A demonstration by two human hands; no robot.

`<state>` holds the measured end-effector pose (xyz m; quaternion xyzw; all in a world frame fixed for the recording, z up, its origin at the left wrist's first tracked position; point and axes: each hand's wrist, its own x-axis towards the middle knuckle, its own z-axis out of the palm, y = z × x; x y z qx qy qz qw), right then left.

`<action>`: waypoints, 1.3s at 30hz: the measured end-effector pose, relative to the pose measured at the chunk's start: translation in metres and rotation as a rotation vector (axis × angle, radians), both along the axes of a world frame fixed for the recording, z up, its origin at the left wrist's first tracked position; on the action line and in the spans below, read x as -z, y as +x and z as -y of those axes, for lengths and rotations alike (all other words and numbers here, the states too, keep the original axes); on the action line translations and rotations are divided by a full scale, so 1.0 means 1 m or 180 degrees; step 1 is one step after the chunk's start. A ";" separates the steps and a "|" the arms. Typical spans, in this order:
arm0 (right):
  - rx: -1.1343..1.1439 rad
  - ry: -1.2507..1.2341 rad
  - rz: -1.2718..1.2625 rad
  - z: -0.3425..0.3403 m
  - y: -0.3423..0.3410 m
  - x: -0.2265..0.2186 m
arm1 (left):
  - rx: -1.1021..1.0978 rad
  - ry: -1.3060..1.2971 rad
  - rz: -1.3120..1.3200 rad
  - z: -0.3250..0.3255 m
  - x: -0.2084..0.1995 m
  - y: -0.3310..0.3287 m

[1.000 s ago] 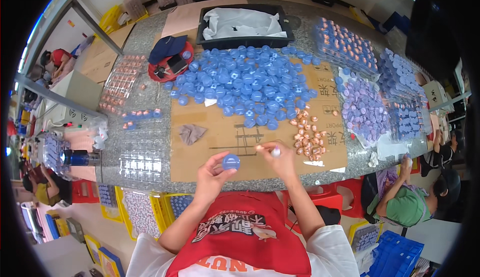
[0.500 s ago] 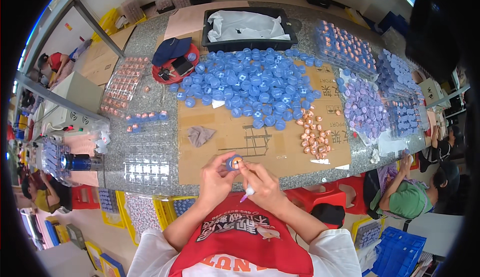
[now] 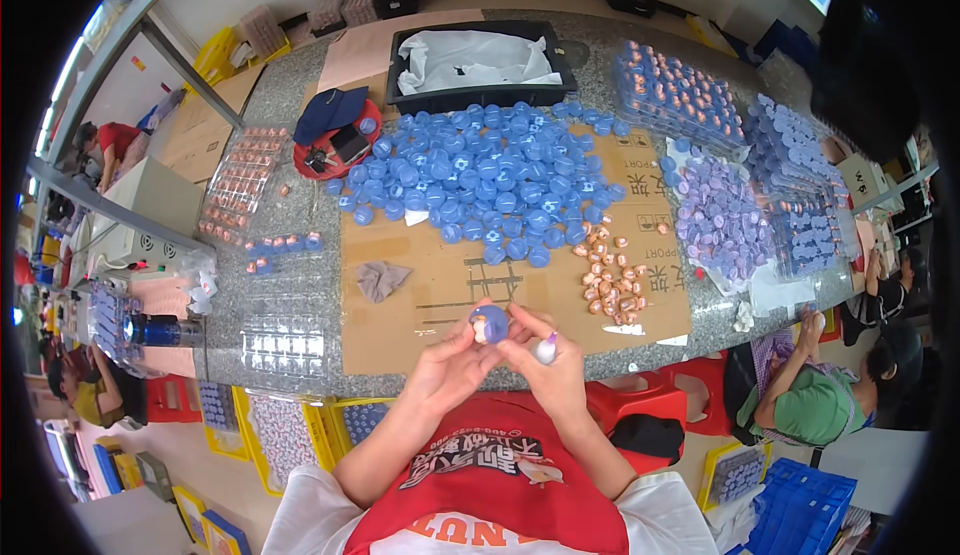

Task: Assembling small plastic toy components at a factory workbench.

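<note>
Over the near edge of the table, my left hand point(image 3: 443, 363) is closed with its fingertips around a round blue cup-like piece point(image 3: 490, 321). A small white and orange part shows in that piece's opening. My right hand point(image 3: 552, 367) meets it from the other side, fingertips at the piece's rim. Tucked in the same right hand is a small white squeeze bottle point(image 3: 545, 351) with a purple tip. Beyond my hands lies a heap of similar round blue pieces point(image 3: 490, 175). Small orange and white parts point(image 3: 610, 280) form a pile to the right of it.
A cardboard sheet point(image 3: 400, 330) covers the table's middle, with a grey cloth point(image 3: 382, 281) on it. Clear trays point(image 3: 288, 333) lie at left; filled trays point(image 3: 680, 95) are stacked at right. A black bin point(image 3: 566, 90) stands at the back. A person in green point(image 3: 815, 395) sits at right.
Both hands have moved up and away from my body, and the blue piece has turned so its rounded side shows more. The bottle's purple tip now points up instead of down.
</note>
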<state>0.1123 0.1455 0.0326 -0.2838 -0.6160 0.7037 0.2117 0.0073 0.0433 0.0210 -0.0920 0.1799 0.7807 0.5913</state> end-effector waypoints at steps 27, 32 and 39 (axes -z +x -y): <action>-0.0837 0.0096 0.0204 -0.001 -0.012 -0.023 | -0.0930 -0.0517 -0.1447 -0.002 0.003 0.028; -0.0685 -0.0247 0.0169 0.019 -0.020 -0.018 | -0.0857 -0.0857 -0.1182 0.008 -0.006 0.025; -0.0960 -0.0810 0.0049 0.037 -0.038 -0.015 | -0.0977 -0.0945 -0.1701 0.035 -0.005 0.011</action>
